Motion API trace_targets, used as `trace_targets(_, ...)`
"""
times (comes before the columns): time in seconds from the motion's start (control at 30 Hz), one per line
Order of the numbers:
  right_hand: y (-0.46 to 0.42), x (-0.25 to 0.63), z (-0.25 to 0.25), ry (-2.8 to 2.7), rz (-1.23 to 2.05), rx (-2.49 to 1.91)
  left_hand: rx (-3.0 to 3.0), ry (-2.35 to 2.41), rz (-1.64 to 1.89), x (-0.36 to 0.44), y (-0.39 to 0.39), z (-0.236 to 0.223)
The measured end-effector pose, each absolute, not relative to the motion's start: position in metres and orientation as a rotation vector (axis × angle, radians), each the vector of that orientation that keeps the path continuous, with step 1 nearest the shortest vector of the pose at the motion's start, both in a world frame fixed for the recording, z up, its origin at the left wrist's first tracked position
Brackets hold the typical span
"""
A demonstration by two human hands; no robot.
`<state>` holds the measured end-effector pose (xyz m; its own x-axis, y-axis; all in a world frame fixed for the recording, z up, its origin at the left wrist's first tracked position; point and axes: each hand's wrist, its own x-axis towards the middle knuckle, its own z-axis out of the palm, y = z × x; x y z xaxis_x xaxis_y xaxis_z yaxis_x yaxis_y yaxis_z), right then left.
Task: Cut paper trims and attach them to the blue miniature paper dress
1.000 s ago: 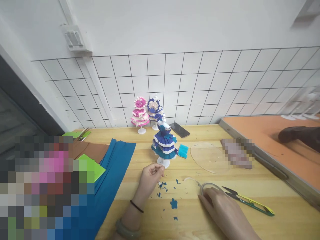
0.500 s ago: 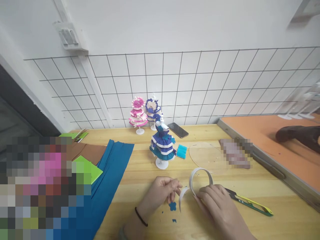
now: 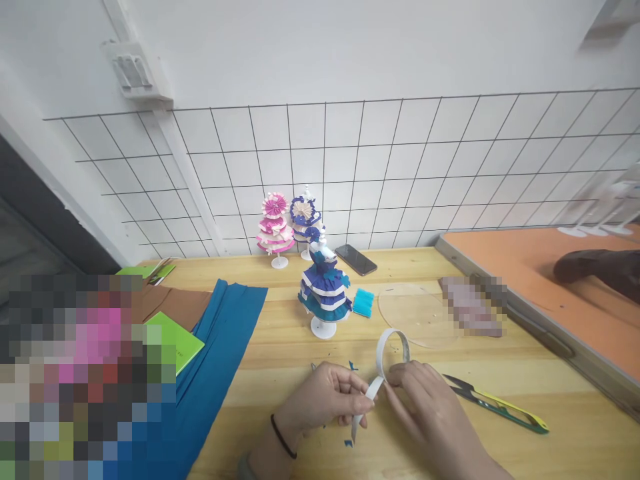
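Observation:
A thin roll of white tape (image 3: 381, 353) stands on edge over the table, its loose end curling down to the left. My left hand (image 3: 330, 397) pinches that loose end between thumb and fingers. Around the lower right of the roll, my right hand (image 3: 425, 397) has its fingers closed, partly covering it. A small blue scrap (image 3: 349, 443) lies below my left hand, and another blue bit (image 3: 353, 365) is just above it. Behind the hands a miniature dress form (image 3: 325, 287) stands upright in tiered blue, white and teal ruffles with blue flower shapes on it.
Yellow-green snips (image 3: 500, 405) lie right of my right hand. Farther back are a turquoise packet (image 3: 363, 303), a clear round sheet (image 3: 415, 313), a phone (image 3: 356, 260) and a pink dressed form (image 3: 276, 230). Blue crepe paper (image 3: 225, 347) covers the left side.
My left hand has moved right and down from beside the blue paper flower and now grips the tape's loose end. The flower is no longer visible. The roll has shifted slightly left.

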<state>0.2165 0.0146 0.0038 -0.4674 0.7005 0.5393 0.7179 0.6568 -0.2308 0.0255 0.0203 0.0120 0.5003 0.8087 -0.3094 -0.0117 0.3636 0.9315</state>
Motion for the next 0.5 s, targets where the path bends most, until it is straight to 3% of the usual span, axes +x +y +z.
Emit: trace_targets(0.5, 0.0148, 0.211, -0.001, -2.107, 0.614, -1.408, 1.13, 0.817, 0.651, 0.0271, 0.0234, 0.0053)
